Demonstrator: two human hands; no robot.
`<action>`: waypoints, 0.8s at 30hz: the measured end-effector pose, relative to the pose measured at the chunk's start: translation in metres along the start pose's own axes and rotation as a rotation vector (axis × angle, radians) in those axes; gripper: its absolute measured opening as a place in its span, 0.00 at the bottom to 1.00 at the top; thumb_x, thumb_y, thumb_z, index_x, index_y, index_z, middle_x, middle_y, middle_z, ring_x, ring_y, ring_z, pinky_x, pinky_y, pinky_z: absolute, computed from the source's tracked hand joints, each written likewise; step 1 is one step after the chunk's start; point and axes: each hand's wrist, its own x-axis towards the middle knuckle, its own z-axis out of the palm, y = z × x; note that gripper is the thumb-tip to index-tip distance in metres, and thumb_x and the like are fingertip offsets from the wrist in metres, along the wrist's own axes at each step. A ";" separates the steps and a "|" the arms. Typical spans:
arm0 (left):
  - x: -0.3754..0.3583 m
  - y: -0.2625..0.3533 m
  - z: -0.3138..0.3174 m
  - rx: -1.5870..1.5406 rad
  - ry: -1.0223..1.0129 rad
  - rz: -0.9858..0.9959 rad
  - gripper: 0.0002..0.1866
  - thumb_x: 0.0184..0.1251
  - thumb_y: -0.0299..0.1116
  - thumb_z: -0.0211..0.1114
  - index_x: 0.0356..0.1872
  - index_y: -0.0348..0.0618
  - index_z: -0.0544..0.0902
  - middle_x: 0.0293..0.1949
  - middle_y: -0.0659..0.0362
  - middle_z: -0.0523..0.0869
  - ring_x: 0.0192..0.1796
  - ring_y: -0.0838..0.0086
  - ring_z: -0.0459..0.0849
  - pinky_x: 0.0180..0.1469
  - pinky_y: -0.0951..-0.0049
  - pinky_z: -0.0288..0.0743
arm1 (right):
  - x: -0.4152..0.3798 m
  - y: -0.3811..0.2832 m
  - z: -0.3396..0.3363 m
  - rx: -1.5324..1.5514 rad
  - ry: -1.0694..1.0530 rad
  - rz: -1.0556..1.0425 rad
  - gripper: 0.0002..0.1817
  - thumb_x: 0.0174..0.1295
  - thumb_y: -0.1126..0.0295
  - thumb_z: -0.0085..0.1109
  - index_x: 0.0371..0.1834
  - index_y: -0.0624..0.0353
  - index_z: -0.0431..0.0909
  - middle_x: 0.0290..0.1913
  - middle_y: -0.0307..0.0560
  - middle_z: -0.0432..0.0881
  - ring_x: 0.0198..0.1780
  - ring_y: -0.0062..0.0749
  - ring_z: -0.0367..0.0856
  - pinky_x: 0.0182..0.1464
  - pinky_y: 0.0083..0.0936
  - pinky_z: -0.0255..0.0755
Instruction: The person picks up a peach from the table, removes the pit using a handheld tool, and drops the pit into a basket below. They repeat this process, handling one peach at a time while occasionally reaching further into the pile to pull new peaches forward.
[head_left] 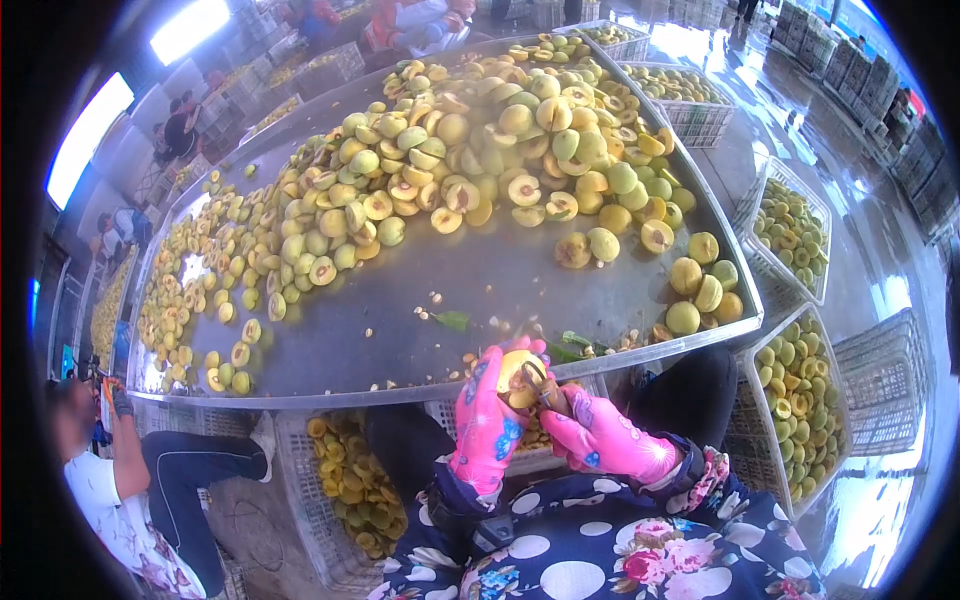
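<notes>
Left hand: the left hand (487, 418), in a pink printed rubber glove, has its fingers curled shut around a yellow fruit (516, 378), apparently a peach or similar stone fruit, held up just at the near edge of the metal table (480, 275).
Right hand: the right hand (603, 440), gloved the same way, has its fingers closed on a small dark tool (543, 384), its kind too small to tell; the tip meets the fruit's right side.
Key relation: the fruit sits in the left hand, to the left of and slightly above the right fingers; the tool runs slantwise from the right hand up and left into the fruit, so the two hands nearly touch.
Fruit shape: rounded, smooth yellow skin; whether it is whole or already cut open cannot be told behind the fingers.
Table: a broad, dull grey sheet-metal top with a raised rim, wet-looking and strewn with scraps and a green leaf (452, 320).
Heap: a pile of halved fruit (470, 150), pale yellow-green, many showing pitted hollows, lies across the far part of the table, well apart from the hands.
Whole fruit: a small cluster of uncut fruit (703, 285) sits at the table's right corner, near the right hand.
Crates: white plastic mesh crates (800, 390) holding fruit stand to the right and below the table.
Co-worker: another person's arm (130, 450) shows at lower left.
</notes>
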 end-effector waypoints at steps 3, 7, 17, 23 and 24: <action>-0.004 -0.003 0.002 0.028 0.026 0.028 0.20 0.74 0.42 0.42 0.54 0.37 0.72 0.50 0.49 0.79 0.46 0.63 0.81 0.50 0.65 0.76 | -0.001 0.001 0.002 -0.044 -0.009 -0.003 0.11 0.68 0.65 0.48 0.39 0.63 0.68 0.19 0.38 0.72 0.18 0.20 0.70 0.22 0.21 0.64; -0.003 -0.015 -0.005 0.053 0.003 0.064 0.19 0.74 0.42 0.45 0.52 0.37 0.73 0.48 0.49 0.80 0.41 0.65 0.81 0.46 0.67 0.78 | -0.002 0.001 0.006 -0.230 0.035 -0.097 0.14 0.68 0.66 0.47 0.46 0.68 0.68 0.20 0.43 0.74 0.21 0.28 0.74 0.25 0.26 0.68; 0.010 -0.032 -0.023 0.189 0.093 0.117 0.16 0.69 0.38 0.56 0.41 0.32 0.79 0.36 0.51 0.84 0.34 0.70 0.82 0.36 0.72 0.80 | 0.010 0.046 0.005 -0.685 0.007 -0.175 0.15 0.65 0.67 0.50 0.50 0.64 0.65 0.26 0.51 0.77 0.27 0.40 0.78 0.31 0.34 0.71; 0.016 -0.041 -0.036 0.264 0.168 0.099 0.15 0.68 0.38 0.57 0.39 0.33 0.80 0.32 0.53 0.85 0.30 0.74 0.82 0.31 0.74 0.79 | 0.011 0.045 0.007 -0.424 -0.063 -0.120 0.15 0.63 0.65 0.51 0.43 0.65 0.64 0.25 0.56 0.77 0.23 0.47 0.78 0.26 0.38 0.69; 0.017 -0.044 -0.039 0.277 0.179 0.120 0.15 0.68 0.38 0.57 0.39 0.33 0.80 0.32 0.53 0.85 0.29 0.73 0.82 0.30 0.74 0.79 | 0.013 0.043 0.007 -0.360 -0.081 -0.151 0.14 0.64 0.65 0.51 0.42 0.65 0.65 0.23 0.53 0.76 0.20 0.44 0.77 0.23 0.36 0.69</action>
